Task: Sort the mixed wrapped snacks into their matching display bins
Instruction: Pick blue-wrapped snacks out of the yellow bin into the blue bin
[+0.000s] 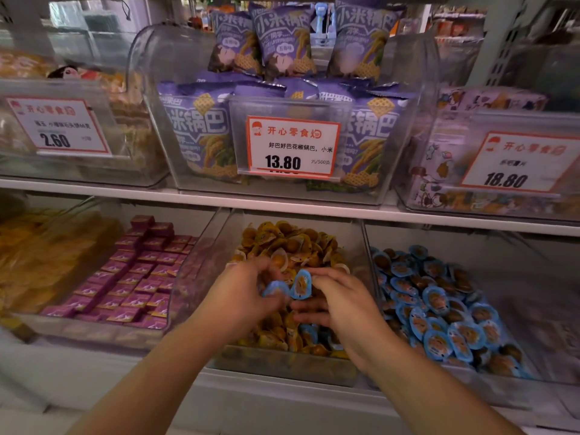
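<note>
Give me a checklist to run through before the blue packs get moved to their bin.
1. Blue packs held over the yellow bin: ok.
2. Left hand grips one firmly: cannot tell, blurred.
3. Right hand pinches one: ok.
4. Blue bin to the right has room: ok.
5. Yellow bin free of blue packs: not ok, strays lie near its front.

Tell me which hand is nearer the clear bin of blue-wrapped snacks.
Right. The right hand is over the middle clear bin of yellow-wrapped snacks, close to its wall shared with the clear bin of blue-wrapped snacks. The left hand is further left over that middle bin.
</note>
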